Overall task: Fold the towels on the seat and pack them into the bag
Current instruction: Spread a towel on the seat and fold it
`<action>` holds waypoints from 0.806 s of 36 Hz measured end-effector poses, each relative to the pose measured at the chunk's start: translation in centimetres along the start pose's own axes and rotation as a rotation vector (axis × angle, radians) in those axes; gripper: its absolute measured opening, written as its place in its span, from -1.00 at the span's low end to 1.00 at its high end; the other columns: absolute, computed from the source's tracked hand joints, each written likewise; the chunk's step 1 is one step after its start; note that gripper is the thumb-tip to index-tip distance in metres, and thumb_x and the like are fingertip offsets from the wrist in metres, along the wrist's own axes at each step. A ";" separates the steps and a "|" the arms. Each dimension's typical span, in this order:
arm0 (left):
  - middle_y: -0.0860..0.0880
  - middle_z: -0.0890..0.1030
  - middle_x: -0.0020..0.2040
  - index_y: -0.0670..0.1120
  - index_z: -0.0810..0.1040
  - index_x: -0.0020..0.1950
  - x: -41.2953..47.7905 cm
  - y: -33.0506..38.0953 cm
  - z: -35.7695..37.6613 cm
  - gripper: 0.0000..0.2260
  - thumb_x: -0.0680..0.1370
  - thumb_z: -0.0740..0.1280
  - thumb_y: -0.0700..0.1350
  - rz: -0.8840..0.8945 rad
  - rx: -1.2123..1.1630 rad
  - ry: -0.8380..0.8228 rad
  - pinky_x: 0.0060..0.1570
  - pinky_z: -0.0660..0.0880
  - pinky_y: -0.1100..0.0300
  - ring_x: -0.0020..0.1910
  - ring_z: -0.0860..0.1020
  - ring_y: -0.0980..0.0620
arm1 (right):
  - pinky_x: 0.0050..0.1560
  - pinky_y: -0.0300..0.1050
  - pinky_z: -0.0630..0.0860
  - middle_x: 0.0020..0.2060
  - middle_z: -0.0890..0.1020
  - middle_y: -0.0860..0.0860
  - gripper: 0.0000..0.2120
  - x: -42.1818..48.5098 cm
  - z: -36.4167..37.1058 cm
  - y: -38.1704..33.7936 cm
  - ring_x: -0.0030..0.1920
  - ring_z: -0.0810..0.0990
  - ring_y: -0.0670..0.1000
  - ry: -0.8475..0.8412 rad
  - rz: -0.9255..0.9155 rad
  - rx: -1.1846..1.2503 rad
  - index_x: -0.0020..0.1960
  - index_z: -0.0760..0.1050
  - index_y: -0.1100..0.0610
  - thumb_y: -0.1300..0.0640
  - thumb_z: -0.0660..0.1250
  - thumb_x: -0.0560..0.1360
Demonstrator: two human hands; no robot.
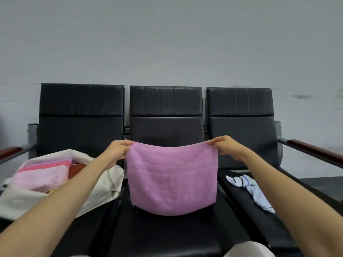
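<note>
**Forearms (61, 204) out, lilac towel (171, 177) stretched between both hands**

Bare and level, the two arms run in from 7 and 5 o'clock toward the centre. The left hand (117, 151) pinches the towel's top left corner with thumb over curled fingers. The right hand (225, 147) pinches the top right corner the same way. Between them the towel hangs as a soft, nubby square, its top edge sagging and its lower edge bowed. A loose thread trails at its lower left corner. It hangs in front of the middle seat (167, 236), a glossy black padded cushion; whether its hem touches the cushion I cannot tell.

At 8 o'clock a cream cloth bag (104, 184) slumps open on the left seat. It holds a stack of folded towels (42, 177) in pinks and lilac, with a reddish-brown rounded item (78, 168) beside them. At 4 o'clock a crumpled pale blue-and-white cloth (256, 193) lies on the right seat.
</note>
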State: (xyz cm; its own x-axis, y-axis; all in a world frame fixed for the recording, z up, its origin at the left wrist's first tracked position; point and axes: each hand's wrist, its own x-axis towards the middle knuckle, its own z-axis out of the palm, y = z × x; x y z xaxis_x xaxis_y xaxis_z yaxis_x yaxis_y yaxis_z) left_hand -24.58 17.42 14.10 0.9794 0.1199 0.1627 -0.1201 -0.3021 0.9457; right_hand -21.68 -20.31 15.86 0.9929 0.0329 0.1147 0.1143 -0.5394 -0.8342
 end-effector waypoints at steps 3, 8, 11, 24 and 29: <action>-0.09 0.54 0.24 -0.14 0.54 0.29 1.1 0.5 -0.1 -0.65 0.55 0.22 -0.38 0.075 -0.011 0.071 0.18 0.47 0.08 0.17 0.51 -0.02 | 0.18 -0.14 0.44 0.18 0.59 0.07 -0.54 0.1 0.0 -0.8 0.15 0.53 0.00 0.087 -0.092 0.098 0.24 0.56 0.17 0.43 0.09 0.47; -0.01 0.51 0.29 -0.03 0.58 0.25 1.4 2.8 -1.6 -0.68 0.57 0.24 -0.30 0.309 -0.075 0.214 0.05 0.54 0.20 0.17 0.53 0.03 | 0.23 -0.06 0.51 0.15 0.61 0.02 -0.61 0.0 -0.9 -2.7 0.13 0.59 -0.01 0.215 -0.256 0.334 0.22 0.57 0.04 0.34 0.19 0.49; -0.02 0.52 0.26 -0.03 0.60 0.18 0.3 3.3 -2.4 -0.71 0.56 0.26 -0.32 0.319 -0.037 0.176 -0.17 0.56 0.29 0.00 0.56 0.09 | 0.03 -0.11 0.61 0.06 0.63 0.05 -0.66 -1.3 -1.2 -3.5 -0.03 0.63 -0.05 0.245 -0.310 0.391 0.19 0.57 0.13 0.35 0.17 0.52; -0.02 0.67 0.08 -0.09 0.65 0.14 -5.6 2.0 -6.4 -0.73 0.51 0.28 -0.29 -0.093 0.050 -0.280 -0.05 0.50 0.12 0.01 0.60 0.00 | -0.35 -0.26 0.52 -0.31 0.61 0.04 -0.82 -5.4 -2.1 -0.4 -0.36 0.52 -0.07 -0.126 -0.053 0.431 0.05 0.63 0.28 0.25 0.32 0.51; -0.11 0.63 0.01 -0.10 0.58 0.21 -4.8 -5.1 -3.0 -0.73 0.52 0.35 -0.29 -0.294 0.140 -0.326 -0.12 0.50 0.20 -0.06 0.56 0.03 | -0.28 -0.25 0.56 -0.32 0.61 0.02 -0.83 -4.9 2.2 4.8 -0.36 0.58 -0.12 -0.204 0.098 0.335 0.06 0.60 0.25 0.36 0.32 0.51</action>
State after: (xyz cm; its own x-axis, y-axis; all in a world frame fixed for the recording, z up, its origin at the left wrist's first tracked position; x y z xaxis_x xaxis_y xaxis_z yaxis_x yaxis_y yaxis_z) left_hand -29.20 21.26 9.34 0.9712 -0.0778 -0.2252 0.1716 -0.4271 0.8877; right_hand -25.96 -21.24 10.09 0.9823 0.1791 -0.0549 -0.0095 -0.2452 -0.9694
